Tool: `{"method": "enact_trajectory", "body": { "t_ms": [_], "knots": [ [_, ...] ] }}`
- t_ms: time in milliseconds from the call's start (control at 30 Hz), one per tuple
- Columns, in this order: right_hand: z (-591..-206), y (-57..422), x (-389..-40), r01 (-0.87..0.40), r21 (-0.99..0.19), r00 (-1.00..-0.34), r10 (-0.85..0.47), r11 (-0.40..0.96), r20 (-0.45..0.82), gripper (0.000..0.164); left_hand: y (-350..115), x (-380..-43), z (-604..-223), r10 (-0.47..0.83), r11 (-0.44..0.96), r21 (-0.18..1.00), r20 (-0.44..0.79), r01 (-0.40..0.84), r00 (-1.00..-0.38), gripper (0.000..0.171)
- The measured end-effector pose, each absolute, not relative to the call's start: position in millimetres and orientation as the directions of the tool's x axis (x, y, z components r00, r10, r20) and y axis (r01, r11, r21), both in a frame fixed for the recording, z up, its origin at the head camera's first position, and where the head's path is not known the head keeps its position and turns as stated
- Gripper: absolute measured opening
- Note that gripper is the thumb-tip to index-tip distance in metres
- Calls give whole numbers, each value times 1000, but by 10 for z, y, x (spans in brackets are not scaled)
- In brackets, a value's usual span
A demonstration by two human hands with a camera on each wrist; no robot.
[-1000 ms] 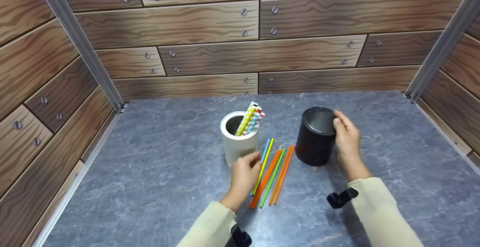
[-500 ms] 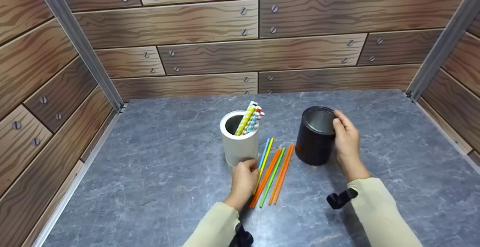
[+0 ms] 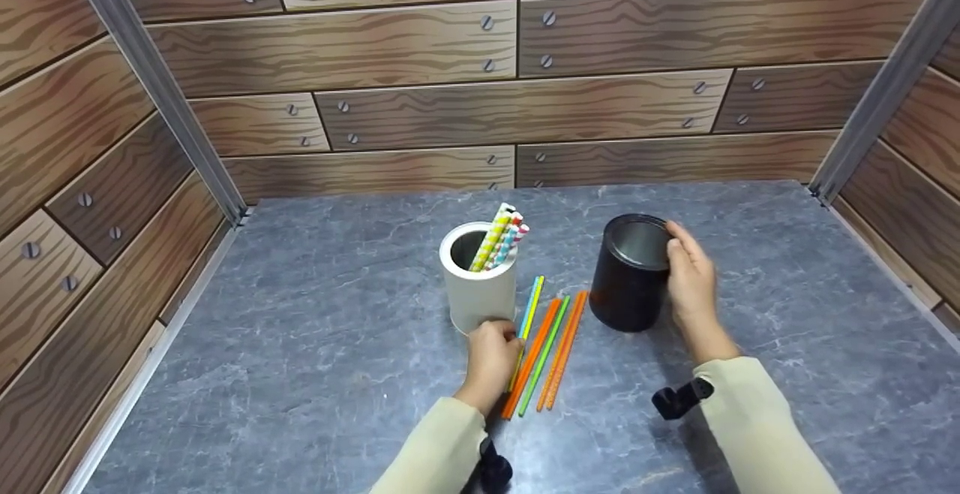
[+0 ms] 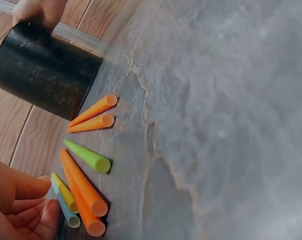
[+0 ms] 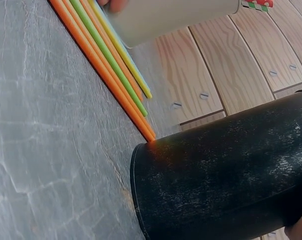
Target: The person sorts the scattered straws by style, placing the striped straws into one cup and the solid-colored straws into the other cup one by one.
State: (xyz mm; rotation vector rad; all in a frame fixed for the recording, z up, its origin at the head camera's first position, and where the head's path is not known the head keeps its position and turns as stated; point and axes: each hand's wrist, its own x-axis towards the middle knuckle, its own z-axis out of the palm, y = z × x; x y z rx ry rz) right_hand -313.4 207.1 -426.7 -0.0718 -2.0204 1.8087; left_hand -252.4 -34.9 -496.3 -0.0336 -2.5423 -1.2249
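From where I stand, the far left is a wall printed with wood planks (image 3: pixel 45 134), joined to the back wall (image 3: pixel 420 47) by a metal strip (image 3: pixel 161 88). A grey marbled tabletop (image 3: pixel 337 284) spreads out below. A cream sleeve (image 3: pixel 429 441) reaches in, with a black device at the wrist, and ends in the left hand (image 3: pixel 491 355), low in front of a white container (image 3: pixel 480 302). That container stands upright, and patterned straws (image 3: pixel 496 242) lean out over its right side. The left hand's fingers are bent, their tips right against a blue straw (image 4: pixel 69 214) and a yellow straw (image 4: pixel 65 194) lying close together; I can't tell whether they actually pinch them.

Next come 2 orange straws (image 3: pixel 531 359) side by side, 1 green straw (image 3: pixel 544 355), then 2 more orange straws (image 3: pixel 568 350). All 7 of these plain straws lie on the tabletop between the 2 containers, slanting away from the person.

Further right, a black container (image 3: pixel 628 276) stands on the tabletop, the last orange straws ending just beside its base. The right hand (image 3: pixel 691 276) grips its upper right side at the rim.
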Motion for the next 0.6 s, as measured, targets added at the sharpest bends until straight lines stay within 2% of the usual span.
{"method": "enact_trajectory", "body": {
  "t_ms": [267, 600],
  "knots": [
    [-4273, 2087, -3122, -235, -954, -908, 307, 185, 284, 41, -250, -2522, -4955, -127, 685, 714, 312, 144, -942, 7],
    [-4271, 2088, -3121, -231, -955, -911, 303, 184, 279, 41, -152, -2552, -4969, -141, 718, 690, 273, 92, -952, 9]
  ]
}}
